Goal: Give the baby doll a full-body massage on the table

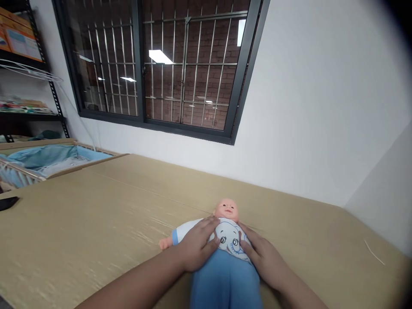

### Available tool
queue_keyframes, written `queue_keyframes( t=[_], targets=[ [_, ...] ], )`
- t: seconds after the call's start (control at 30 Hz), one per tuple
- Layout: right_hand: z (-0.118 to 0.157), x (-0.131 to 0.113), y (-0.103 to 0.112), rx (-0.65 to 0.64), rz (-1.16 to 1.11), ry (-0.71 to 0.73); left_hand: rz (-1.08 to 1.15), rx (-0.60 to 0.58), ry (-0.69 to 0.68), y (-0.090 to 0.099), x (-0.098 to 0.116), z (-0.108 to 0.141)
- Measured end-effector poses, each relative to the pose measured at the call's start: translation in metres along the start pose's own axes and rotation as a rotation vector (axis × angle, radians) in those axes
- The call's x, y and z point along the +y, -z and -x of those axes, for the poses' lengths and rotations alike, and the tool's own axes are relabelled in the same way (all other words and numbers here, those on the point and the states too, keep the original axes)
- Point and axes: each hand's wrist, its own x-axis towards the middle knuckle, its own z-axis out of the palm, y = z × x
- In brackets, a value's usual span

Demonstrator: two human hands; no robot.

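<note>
A baby doll (228, 234) lies face up on the tan table, its head pointing away from me. It wears a white top (229, 227) with a blue cartoon elephant face and blue trousers (227, 279). My left hand (201, 243) rests on the left side of the doll's chest, fingers stretched toward its shoulder and thumb on the front. Against the opposite side of the chest lies my right hand (265, 257), its fingers extended and thumb near the elephant print. One doll arm (180, 234) sticks out to the left; the other is hidden.
The tan tabletop (106, 219) runs back to a white wall below a barred window (189, 64). At the left stand a crib with blue lining (48, 156) and a black shelf rack (53, 90). A dark object (8, 202) lies at the left table edge.
</note>
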Motion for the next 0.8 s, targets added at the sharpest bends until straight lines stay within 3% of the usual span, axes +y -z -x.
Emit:
queue_keyframes(
  t=[0.1,0.17,0.23,0.37,0.63,0.8],
  targets=[
    [0.0,0.0,-0.001,0.001,0.016,-0.012,0.053,0.027,-0.203,0.01,0.02,0.01],
    [0.0,0.001,-0.001,0.005,0.021,-0.003,0.119,-0.059,-0.396,0.018,0.038,0.016],
    [0.0,0.002,-0.001,0.001,0.024,0.007,0.136,-0.177,-0.446,0.022,0.053,0.019],
    [-0.001,0.002,0.0,0.001,0.037,0.033,0.077,-0.246,-0.309,0.019,0.058,0.015],
    [-0.004,-0.011,0.006,0.006,0.058,0.151,-0.007,-0.105,0.002,0.001,0.006,-0.007],
    [0.009,-0.029,0.007,0.107,0.224,0.197,0.031,-0.068,0.057,0.001,-0.002,-0.011]
  ],
)
